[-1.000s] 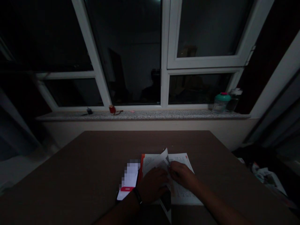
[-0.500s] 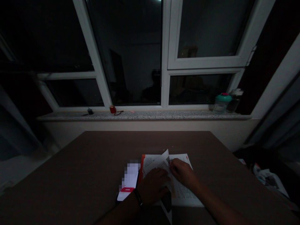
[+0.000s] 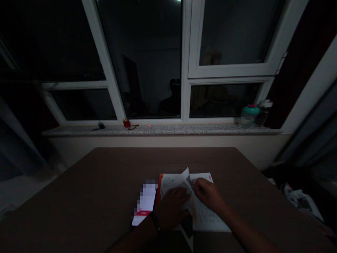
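Observation:
An open book [image 3: 212,219] with printed pages and an orange left edge lies on the table. One of its pages [image 3: 177,182] is folded over at a slant, its tip pointing up and a lower corner hanging past the book's near edge. My left hand [image 3: 172,207], with a dark band at the wrist, rests flat on this folded page, fingers extended. Over the right-hand page, beside the fold, my right hand [image 3: 207,193] is closed in a pinch. Whatever its fingertips hold is too small and dark to make out.
A lit phone [image 3: 147,200] lies left of the book, partly behind my left wrist. Beyond the brown table [image 3: 118,165], a speckled windowsill [image 3: 168,129] carries a red jar [image 3: 126,123] and a green-lidded bottle [image 3: 249,115]. Papers [image 3: 302,202] are piled in the dark at right.
My right hand has shifted slightly right and toward me, a little away from the folded page. My left hand stays on the page almost unmoved.

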Tool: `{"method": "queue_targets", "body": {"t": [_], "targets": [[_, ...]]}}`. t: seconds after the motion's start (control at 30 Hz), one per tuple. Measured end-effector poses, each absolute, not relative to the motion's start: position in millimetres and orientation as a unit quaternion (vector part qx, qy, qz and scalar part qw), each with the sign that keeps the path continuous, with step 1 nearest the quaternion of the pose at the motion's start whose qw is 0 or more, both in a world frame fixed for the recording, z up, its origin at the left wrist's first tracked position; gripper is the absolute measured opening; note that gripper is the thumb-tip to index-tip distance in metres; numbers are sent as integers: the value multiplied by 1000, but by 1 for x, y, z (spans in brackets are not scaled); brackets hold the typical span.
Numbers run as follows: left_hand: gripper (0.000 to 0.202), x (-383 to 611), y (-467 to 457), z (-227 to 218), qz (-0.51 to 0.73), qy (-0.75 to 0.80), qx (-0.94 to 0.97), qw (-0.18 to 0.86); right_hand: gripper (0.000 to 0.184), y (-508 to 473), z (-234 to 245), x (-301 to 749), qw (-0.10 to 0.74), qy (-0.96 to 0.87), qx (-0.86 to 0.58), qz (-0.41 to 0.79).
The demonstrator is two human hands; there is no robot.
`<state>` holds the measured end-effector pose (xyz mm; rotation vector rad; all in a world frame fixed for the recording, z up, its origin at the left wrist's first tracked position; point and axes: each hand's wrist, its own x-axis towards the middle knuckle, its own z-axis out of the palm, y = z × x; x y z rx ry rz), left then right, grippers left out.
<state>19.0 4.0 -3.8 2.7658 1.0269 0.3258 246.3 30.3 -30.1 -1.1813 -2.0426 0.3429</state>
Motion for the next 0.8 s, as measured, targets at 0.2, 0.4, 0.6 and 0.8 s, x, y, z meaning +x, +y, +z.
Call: {"method": "queue_targets", "body": {"t": [0.2, 0.4, 0.6, 0.8], "targets": [[55, 18, 4, -2, 110, 333, 933, 78, 11, 30, -31, 246, 372, -797, -455, 139], [38, 20, 2, 5, 117, 329, 933, 85, 11, 27, -29, 244, 371, -805, -439, 147], [25, 21, 4, 10, 107, 323, 937, 82, 13, 25, -32, 243, 377, -810, -421, 156], [5, 22, 6, 13, 96, 310, 943, 72, 13, 21, -32, 242, 370, -825, -392, 171]]}}
